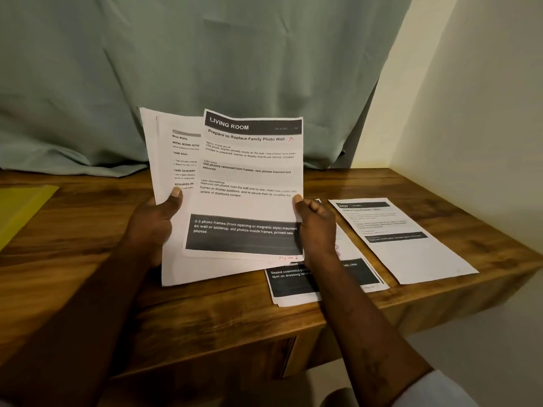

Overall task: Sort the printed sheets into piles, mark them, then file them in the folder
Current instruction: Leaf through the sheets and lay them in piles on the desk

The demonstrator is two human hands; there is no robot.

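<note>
Yellow folder cut off left; right hand, pinching sheet, hides pile text.

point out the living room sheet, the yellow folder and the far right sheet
living room sheet (249, 177), head view, middle of the page
yellow folder (23, 207), head view, its bare top
far right sheet (420, 257), head view, blank lower half

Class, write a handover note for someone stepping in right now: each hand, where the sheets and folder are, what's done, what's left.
Left hand grips the held stack, thumb on front. Right hand pinches the Living Room sheet by its right edge; it bears red marks.
Two piles lie on the table at right: the dark-box pile and the single sheet. Yellow folder lies far left.
Done: piles started. Left: sort held sheets, mark, file.
</note>
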